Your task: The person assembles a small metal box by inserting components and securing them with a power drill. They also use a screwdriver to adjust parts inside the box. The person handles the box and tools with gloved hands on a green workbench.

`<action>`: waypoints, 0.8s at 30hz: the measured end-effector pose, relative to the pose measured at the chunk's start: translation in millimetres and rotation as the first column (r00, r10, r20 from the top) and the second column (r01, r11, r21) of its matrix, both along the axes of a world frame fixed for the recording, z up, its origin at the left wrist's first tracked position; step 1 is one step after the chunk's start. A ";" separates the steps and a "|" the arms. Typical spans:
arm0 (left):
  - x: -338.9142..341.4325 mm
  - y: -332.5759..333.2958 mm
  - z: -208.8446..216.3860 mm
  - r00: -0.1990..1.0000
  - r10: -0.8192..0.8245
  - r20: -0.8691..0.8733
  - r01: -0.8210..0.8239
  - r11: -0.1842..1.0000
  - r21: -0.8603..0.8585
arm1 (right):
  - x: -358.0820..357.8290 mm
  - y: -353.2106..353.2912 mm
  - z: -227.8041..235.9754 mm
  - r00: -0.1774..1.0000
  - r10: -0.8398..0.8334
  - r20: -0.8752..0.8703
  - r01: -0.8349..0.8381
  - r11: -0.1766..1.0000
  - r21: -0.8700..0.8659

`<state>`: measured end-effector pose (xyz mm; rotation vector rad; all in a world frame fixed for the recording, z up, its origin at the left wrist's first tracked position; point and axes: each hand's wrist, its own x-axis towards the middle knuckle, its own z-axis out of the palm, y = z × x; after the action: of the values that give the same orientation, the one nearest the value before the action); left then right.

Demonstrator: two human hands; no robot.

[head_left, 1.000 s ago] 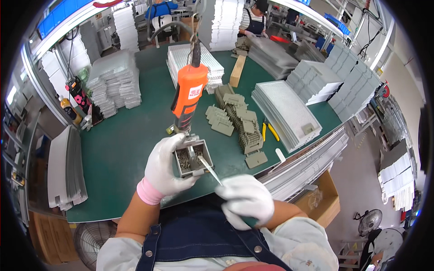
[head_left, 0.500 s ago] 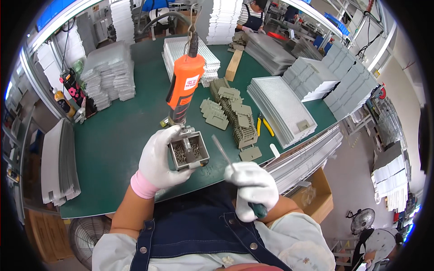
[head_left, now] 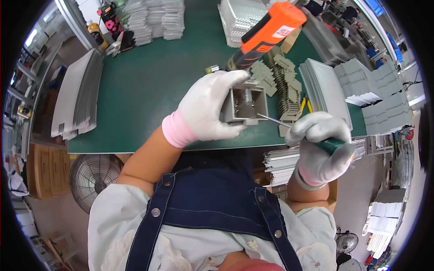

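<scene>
My left hand (head_left: 205, 108), in a white glove with a pink cuff, grips a small grey open-faced box part (head_left: 245, 105) above the near edge of the green table (head_left: 149, 86). Gloved in white as well, my right hand (head_left: 320, 147) is closed round the green handle of a thin screwdriver (head_left: 275, 121). Its metal shaft points left, with the tip at the box's lower right rim. An orange and black powered screwdriver (head_left: 264, 38) hangs tilted just above the box.
Rows of small grey parts (head_left: 282, 86) lie behind the box. Stacks of grey sheets (head_left: 325, 92) sit to the right, more flat panels (head_left: 74, 95) at the left edge, clear trays (head_left: 239, 20) at the back. A floor fan (head_left: 92, 178) stands below the table.
The view has dipped, so hands and box now sit nearer my body. My right hand has swung out to the right, and the screwdriver tip stays at the box.
</scene>
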<state>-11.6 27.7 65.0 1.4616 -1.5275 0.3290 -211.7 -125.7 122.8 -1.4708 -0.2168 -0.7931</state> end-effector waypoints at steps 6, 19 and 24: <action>-3.9 2.7 1.6 0.999 -0.039 -0.021 0.039 0.999 -0.033 | 9.1 9.0 23.3 0.992 -0.008 -0.127 -0.009 0.992 -0.129; -7.6 9.3 4.5 1.000 -0.024 -0.001 0.024 1.000 -0.012 | 34.1 9.9 59.6 0.937 0.032 -0.348 -0.090 0.984 -0.152; -10.8 9.8 2.1 0.998 -0.069 -0.011 0.069 0.997 -0.028 | 34.5 11.2 60.8 0.945 0.019 -0.327 -0.097 0.970 -0.223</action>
<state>-22.3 37.5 67.1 1.3838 -1.5537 0.2983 -177.2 -114.5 183.6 -1.7885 -0.1070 -0.4778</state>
